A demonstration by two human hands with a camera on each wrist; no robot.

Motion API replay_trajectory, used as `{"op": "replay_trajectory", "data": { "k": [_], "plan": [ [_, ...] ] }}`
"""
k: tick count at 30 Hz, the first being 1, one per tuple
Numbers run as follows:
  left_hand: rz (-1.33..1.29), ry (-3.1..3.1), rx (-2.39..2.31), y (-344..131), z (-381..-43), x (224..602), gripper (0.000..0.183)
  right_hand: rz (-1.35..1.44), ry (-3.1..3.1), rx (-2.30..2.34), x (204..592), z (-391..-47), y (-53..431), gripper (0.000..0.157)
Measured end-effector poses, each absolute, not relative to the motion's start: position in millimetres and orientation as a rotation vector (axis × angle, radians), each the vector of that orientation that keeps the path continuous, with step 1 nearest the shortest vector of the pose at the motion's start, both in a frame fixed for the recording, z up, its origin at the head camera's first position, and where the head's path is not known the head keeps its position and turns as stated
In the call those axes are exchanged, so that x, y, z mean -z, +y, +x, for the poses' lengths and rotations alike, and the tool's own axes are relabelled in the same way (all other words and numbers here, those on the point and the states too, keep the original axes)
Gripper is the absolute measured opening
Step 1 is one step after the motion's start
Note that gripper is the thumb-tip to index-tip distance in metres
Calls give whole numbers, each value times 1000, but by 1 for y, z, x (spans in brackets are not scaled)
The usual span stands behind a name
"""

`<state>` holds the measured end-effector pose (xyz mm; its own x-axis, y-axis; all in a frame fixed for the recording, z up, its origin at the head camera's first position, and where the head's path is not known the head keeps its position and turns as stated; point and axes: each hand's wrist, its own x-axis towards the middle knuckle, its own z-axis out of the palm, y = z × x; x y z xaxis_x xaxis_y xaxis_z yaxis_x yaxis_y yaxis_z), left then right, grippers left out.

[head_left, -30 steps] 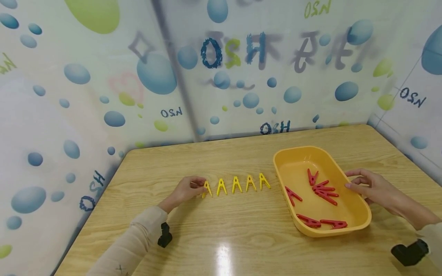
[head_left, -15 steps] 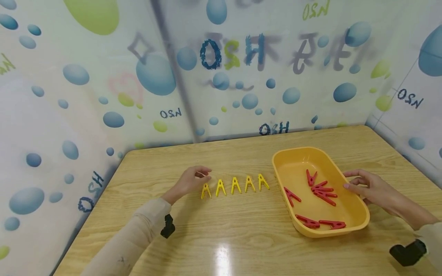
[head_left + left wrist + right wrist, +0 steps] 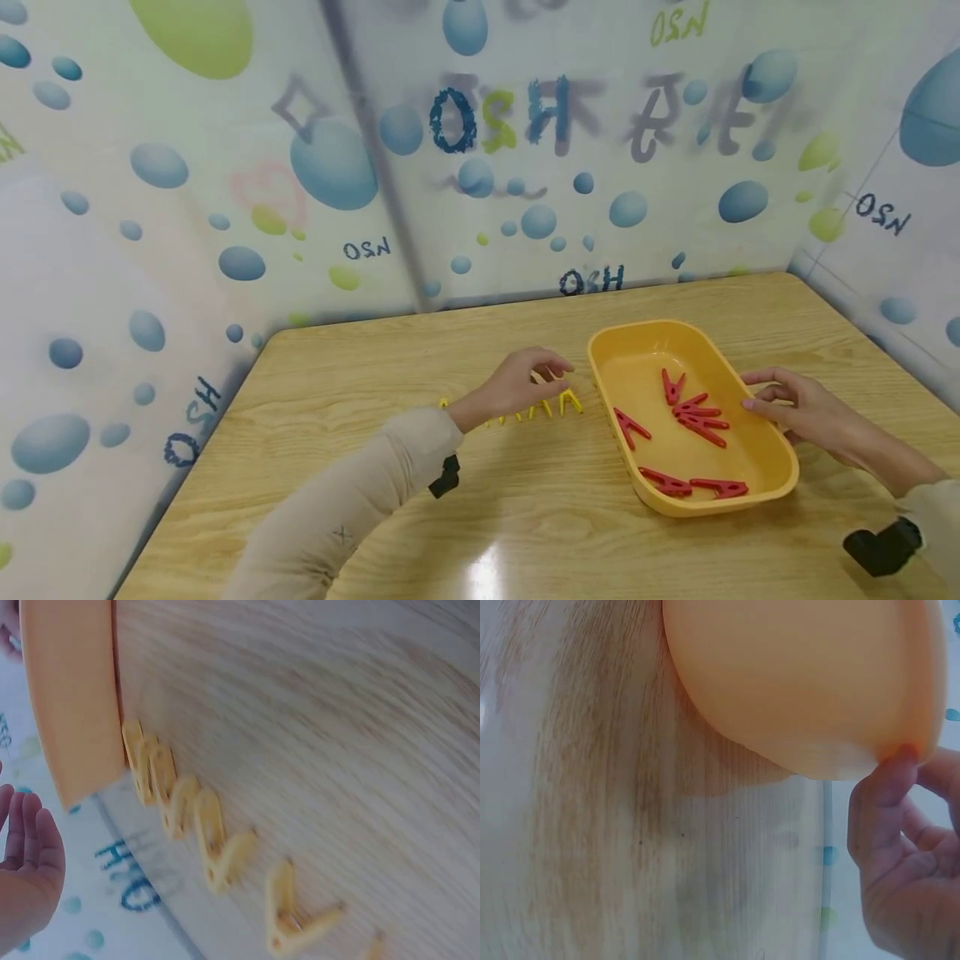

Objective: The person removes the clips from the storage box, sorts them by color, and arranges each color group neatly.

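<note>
My left hand hovers with nothing in it over a row of several yellow clothespins, its fingers loosely bent close to the tray. The forearm and hand hide part of the row in the head view. In the left wrist view the yellow clothespins run in a line up to the tray wall. An orange-yellow plastic tray stands to the right, and my right hand pinches its right rim, thumb on top. Several red clothespins lie scattered inside the tray.
The wooden table carries the tray and the row. A curtain printed with bubbles and letters closes off the back and sides. Black devices sit at both wrists, the left one hanging below the cuff.
My left hand has let go of the leftmost yellow clothespin, lifted, and swept right over the row toward the tray. My right hand has kept its hold on the rim.
</note>
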<state>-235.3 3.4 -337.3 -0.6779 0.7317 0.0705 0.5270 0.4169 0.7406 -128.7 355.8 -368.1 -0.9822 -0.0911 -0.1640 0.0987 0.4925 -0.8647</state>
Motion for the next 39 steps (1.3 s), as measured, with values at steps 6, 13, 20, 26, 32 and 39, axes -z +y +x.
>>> {"op": "replay_trajectory", "data": {
  "k": [6,13,20,26,32,39],
  "plan": [
    [1201,2367,-1100,33,-227,338,25,13,2553,1482,368,-129,356,55],
    [1272,2400,-1006,67,-225,330,25,15,2573,1468,367,-129,356,55],
    [1384,2404,-863,111,-223,329,28,11,2541,1499,368,-129,357,55],
    [1441,2457,-745,139,-231,335,32,14,2515,1517,368,-129,357,53],
    [1402,2437,-722,154,-242,348,30,-2,2505,1526,366,-129,357,53],
    [1304,2439,-639,158,-253,358,26,5,2506,1524,365,-129,356,53]
  ]
}}
